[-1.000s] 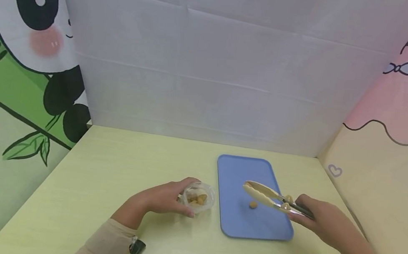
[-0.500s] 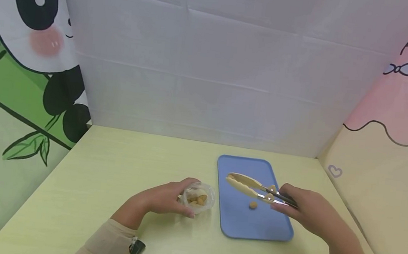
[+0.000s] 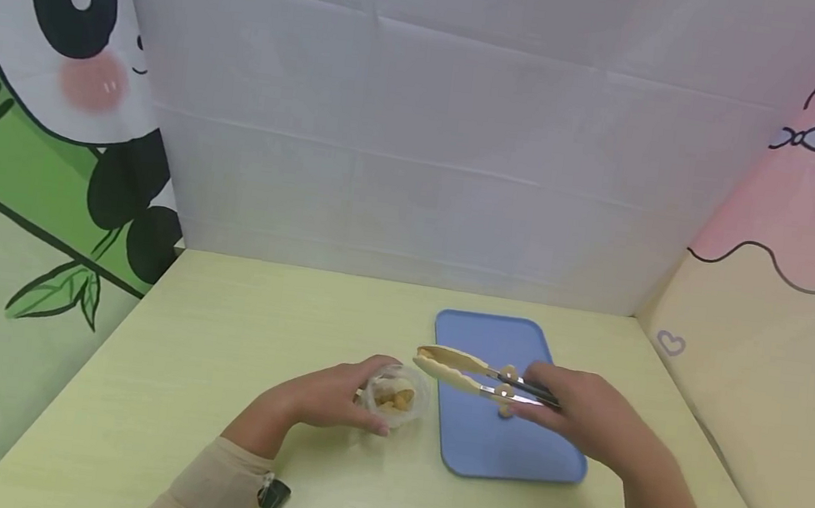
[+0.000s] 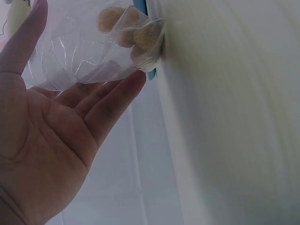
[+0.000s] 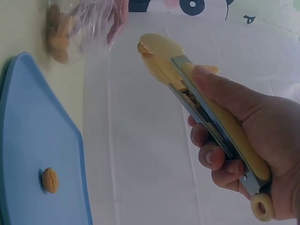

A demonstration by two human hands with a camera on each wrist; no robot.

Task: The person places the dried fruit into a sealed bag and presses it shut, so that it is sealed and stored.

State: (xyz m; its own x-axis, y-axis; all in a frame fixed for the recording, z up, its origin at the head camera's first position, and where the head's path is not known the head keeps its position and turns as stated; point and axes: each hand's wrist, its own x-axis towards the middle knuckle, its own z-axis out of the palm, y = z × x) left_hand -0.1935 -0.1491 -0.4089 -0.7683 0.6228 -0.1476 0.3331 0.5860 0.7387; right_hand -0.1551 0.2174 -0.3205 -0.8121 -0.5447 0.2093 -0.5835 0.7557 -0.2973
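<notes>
On the table my left hand holds a clear plastic bag, its mouth facing up, thumb on one side and fingers round the other. Several brown walnuts lie at the bag's bottom. My right hand grips a pair of tongs with cream-coloured heads, held in the air. Its tips are close above the bag's right rim in the head view. Between the tips, a walnut partly shows in the right wrist view. Another walnut lies on the blue tray, mostly hidden by the tongs in the head view.
The tray lies just right of the bag on the pale yellow table. A white cloth wall closes off the back. Printed cartoon panels stand along the left and right sides.
My right hand has carried the tongs left, from over the tray to the bag's right rim. The left hand and the bag have stayed in place.
</notes>
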